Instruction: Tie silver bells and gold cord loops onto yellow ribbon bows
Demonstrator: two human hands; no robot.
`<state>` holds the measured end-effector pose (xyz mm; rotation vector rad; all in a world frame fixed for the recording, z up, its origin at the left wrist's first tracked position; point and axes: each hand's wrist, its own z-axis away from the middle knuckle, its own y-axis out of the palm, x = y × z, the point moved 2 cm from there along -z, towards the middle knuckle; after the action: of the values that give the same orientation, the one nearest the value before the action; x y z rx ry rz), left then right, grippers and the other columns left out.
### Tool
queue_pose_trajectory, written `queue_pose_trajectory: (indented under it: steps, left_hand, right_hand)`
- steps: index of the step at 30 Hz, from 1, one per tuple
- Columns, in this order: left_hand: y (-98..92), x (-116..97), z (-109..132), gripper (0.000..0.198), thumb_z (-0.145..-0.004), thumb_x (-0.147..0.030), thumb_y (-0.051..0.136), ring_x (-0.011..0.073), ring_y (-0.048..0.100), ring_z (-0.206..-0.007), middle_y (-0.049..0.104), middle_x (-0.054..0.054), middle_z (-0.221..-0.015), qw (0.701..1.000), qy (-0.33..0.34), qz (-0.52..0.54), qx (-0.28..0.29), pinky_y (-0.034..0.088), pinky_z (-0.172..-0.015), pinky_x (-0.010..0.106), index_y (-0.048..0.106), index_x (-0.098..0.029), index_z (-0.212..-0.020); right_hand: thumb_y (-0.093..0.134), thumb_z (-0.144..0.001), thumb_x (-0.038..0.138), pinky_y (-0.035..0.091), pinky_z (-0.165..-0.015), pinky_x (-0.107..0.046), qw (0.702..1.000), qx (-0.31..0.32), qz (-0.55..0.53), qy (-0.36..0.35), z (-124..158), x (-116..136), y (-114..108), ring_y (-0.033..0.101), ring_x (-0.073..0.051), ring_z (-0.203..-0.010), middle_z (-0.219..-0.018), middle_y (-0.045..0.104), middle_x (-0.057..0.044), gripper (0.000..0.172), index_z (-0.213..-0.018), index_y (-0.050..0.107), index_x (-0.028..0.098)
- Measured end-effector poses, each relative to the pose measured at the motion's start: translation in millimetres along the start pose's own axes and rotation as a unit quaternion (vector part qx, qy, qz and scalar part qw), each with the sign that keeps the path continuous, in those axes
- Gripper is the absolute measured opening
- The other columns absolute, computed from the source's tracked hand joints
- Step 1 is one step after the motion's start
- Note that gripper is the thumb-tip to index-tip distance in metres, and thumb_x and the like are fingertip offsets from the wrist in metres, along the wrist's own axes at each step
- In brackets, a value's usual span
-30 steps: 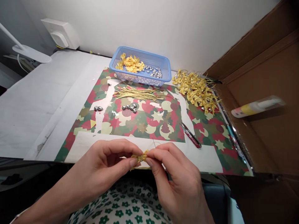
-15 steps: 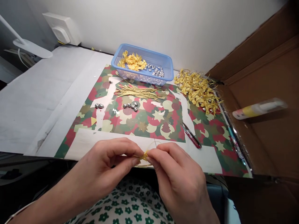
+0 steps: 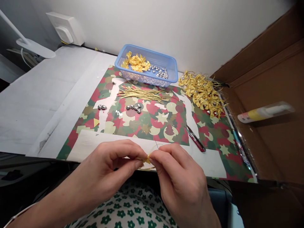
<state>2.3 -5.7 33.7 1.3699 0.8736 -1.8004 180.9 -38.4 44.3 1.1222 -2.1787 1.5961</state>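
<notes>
Between my fingertips at the table's front edge is a small yellow ribbon piece (image 3: pixel 147 159) with thin yellow cord. My left hand (image 3: pixel 118 167) pinches its left side, and my right hand (image 3: pixel 179 174) pinches its right side, close beside the left. A thin needle (image 3: pixel 156 144) sticks up by my right fingertips, with a pale loop of thread near it. Beyond my hands, silver bells (image 3: pixel 134 108) and a bundle of yellow cords (image 3: pixel 142 93) lie on the patterned paper (image 3: pixel 152 123). My fingers partly hide the ribbon piece.
A blue basket (image 3: pixel 147 77) holds yellow bows and silver bells. Finished-looking yellow bows (image 3: pixel 203 91) are heaped at its right. Red-handled snips (image 3: pixel 196 139) lie right of centre. A cardboard box (image 3: pixel 268 133) with a bottle (image 3: pixel 263 113) stands at the right; a lamp base (image 3: pixel 35 48) is far left.
The view has shifted slightly, so the table items appear a little farther right. Both hands keep their pinch, and a bit more of the yellow ribbon piece shows between them.
</notes>
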Motion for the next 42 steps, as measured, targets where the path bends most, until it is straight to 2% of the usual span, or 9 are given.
queue_pose_trajectory:
  steps: [10, 15, 18, 22, 27, 34, 42]
  left_hand:
    - [-0.2, 0.6, 1.7, 0.016, -0.1, -0.021, 0.062, 0.0169, 0.07, -0.092, 0.076, 0.0, -0.098, 0.997, -0.009, 0.082, 0.015, 0.056, -0.081, 0.021, 0.077, -0.025, -0.1]
    - [-0.2, 4.5, 4.4, 0.011, -0.093, -0.02, 0.071, 0.017, 0.068, -0.09, 0.074, 0.0, -0.097, 0.995, -0.017, 0.097, -0.002, 0.057, -0.076, 0.021, 0.076, -0.025, -0.1]
    - [1.1, 5.9, 5.1, 0.013, -0.089, -0.017, 0.074, 0.0159, 0.066, -0.087, 0.071, 0.0, -0.096, 0.995, -0.024, 0.092, -0.019, 0.057, -0.074, 0.019, 0.076, -0.025, -0.099]
    - [3.8, 5.1, 5.2, 0.01, -0.091, -0.017, 0.072, 0.0148, 0.065, -0.087, 0.068, -0.001, -0.092, 0.996, -0.015, 0.088, -0.025, 0.057, -0.077, 0.018, 0.075, -0.026, -0.095]
    - [4.5, 1.3, 4.1, 0.01, -0.097, -0.022, 0.065, 0.0147, 0.065, -0.085, 0.071, 0.0, -0.09, 0.999, 0.005, 0.031, -0.034, 0.056, -0.076, 0.017, 0.074, -0.025, -0.093]
    - [3.3, -0.3, 2.9, 0.011, -0.097, -0.023, 0.065, 0.0163, 0.068, -0.086, 0.074, 0.001, -0.092, 1.0, 0.005, 0.006, -0.026, 0.058, -0.077, 0.019, 0.075, -0.024, -0.093]
    - [1.4, 5.7, 0.8, 0.01, -0.093, -0.019, 0.071, 0.0153, 0.066, -0.083, 0.073, 0.0, -0.088, 0.994, -0.014, 0.096, -0.041, 0.057, -0.075, 0.019, 0.078, -0.024, -0.089]
  right_hand:
    - [0.051, -0.092, -0.002, 0.045, -0.065, -0.032, 1.0, -0.011, -0.023, 0.012, 4.5, 6.0, 1.3, 0.056, -0.019, -0.076, -0.084, 0.061, -0.008, 0.02, -0.091, 0.064, 0.013]
    - [0.048, -0.095, 0.001, 0.042, -0.062, -0.032, 0.999, -0.001, -0.034, 0.036, 3.7, 5.9, 2.4, 0.053, -0.018, -0.074, -0.08, 0.056, -0.006, 0.021, -0.084, 0.061, 0.014]
    - [0.048, -0.095, 0.002, 0.042, -0.062, -0.032, 0.999, 0.002, -0.034, 0.04, 3.4, 6.4, 2.7, 0.053, -0.018, -0.074, -0.08, 0.056, -0.006, 0.021, -0.084, 0.06, 0.015]
    - [0.048, -0.094, 0.003, 0.042, -0.061, -0.032, 0.999, -0.006, -0.025, 0.04, 3.4, 8.1, 2.4, 0.054, -0.018, -0.073, -0.079, 0.057, -0.006, 0.02, -0.082, 0.06, 0.015]
    - [0.048, -0.094, 0.004, 0.042, -0.06, -0.031, 0.999, -0.008, -0.017, 0.046, 2.8, 9.5, 3.1, 0.054, -0.018, -0.072, -0.078, 0.057, -0.006, 0.021, -0.081, 0.06, 0.015]
    - [0.048, -0.094, 0.004, 0.042, -0.06, -0.031, 0.999, -0.014, -0.023, 0.045, 3.9, 9.5, 5.0, 0.054, -0.018, -0.071, -0.077, 0.057, -0.006, 0.021, -0.08, 0.06, 0.014]
    - [0.049, -0.094, 0.005, 0.043, -0.059, -0.031, 0.999, -0.023, -0.004, 0.034, 1.9, 11.6, 5.2, 0.054, -0.018, -0.069, -0.074, 0.057, -0.006, 0.022, -0.078, 0.061, 0.014]
